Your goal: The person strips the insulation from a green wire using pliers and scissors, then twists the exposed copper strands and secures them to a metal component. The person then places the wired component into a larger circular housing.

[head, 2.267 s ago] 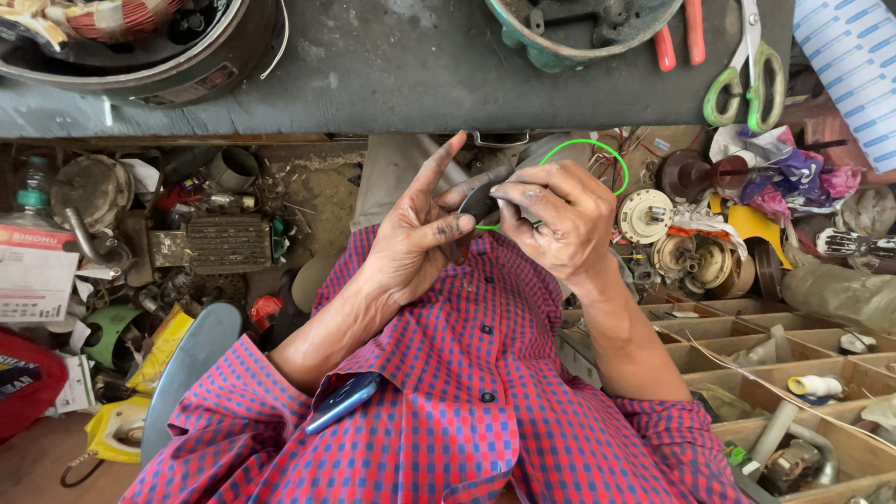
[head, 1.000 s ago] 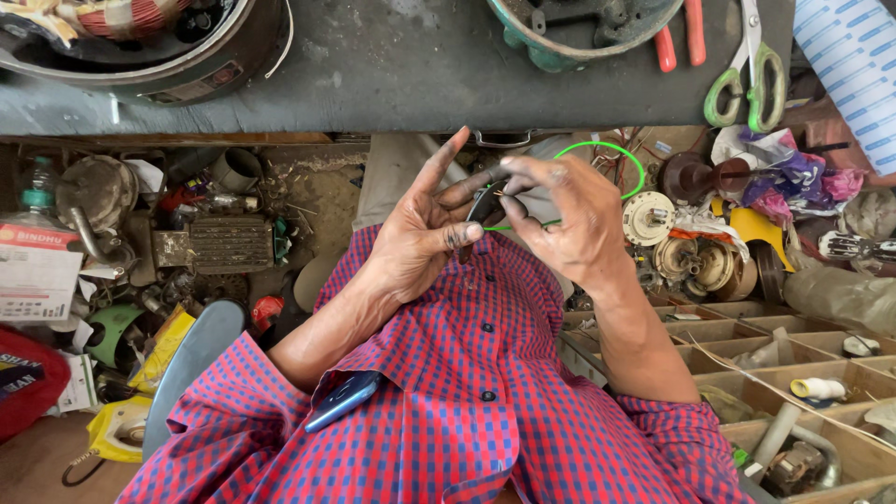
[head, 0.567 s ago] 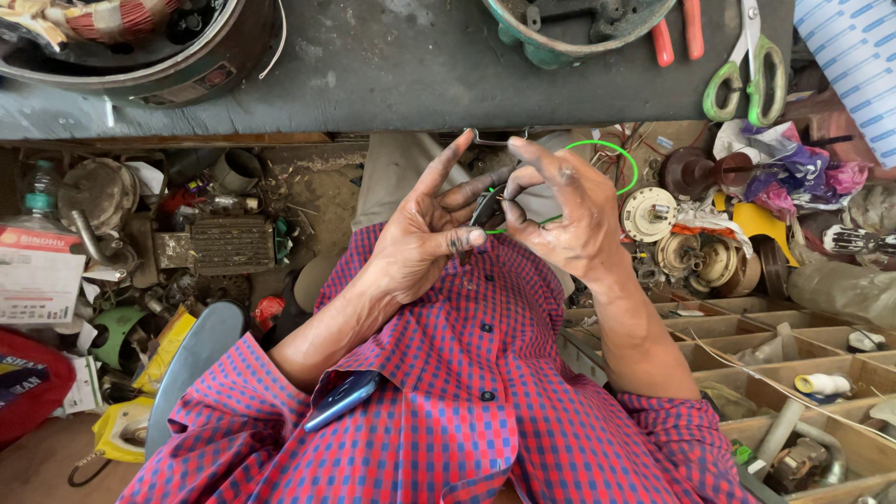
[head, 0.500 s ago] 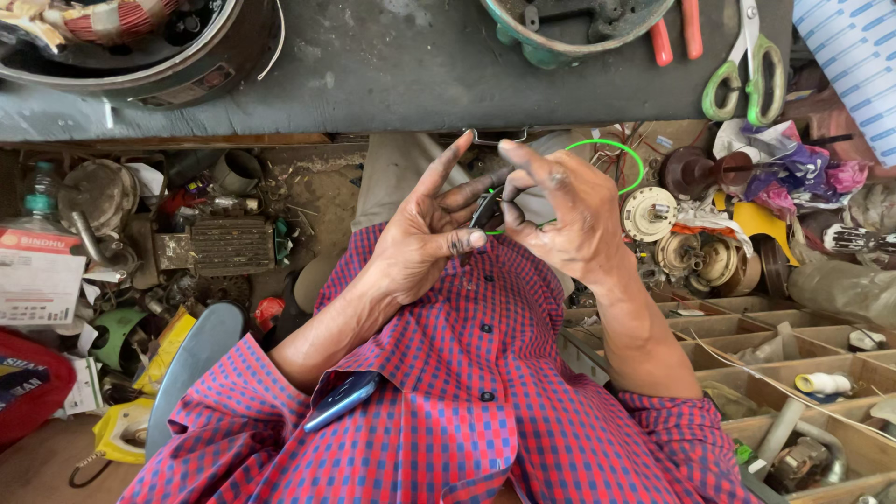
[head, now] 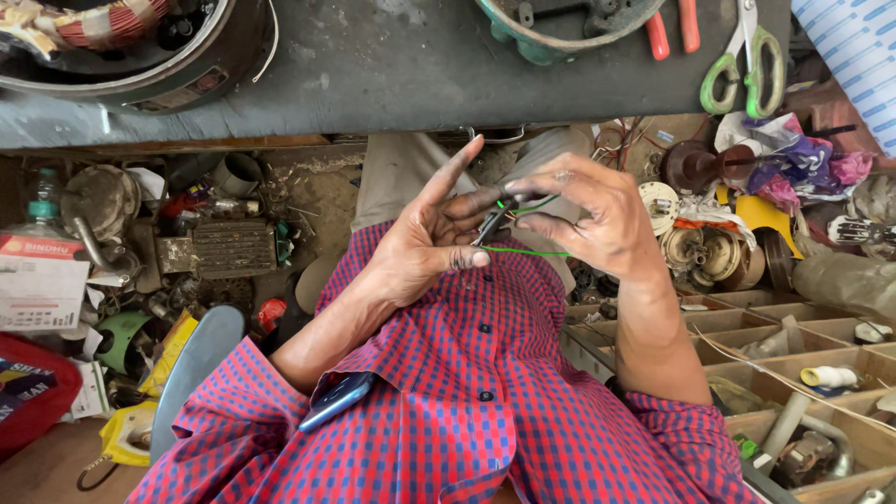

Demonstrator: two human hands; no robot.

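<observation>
Below a dark workbench (head: 392,75), a seated person in a red-checked shirt (head: 467,401) raises both hands – the left hand (head: 425,238) pinching a thin green wire (head: 523,250), the right hand (head: 597,210) clasping a small dark tool (head: 492,221) at it – seemingly mid-strip, wanting steady, light pressure.

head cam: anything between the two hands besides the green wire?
Yes. In the head view a small dark tool sits between the left hand and right hand, with the green wire strung across the gap.
</observation>
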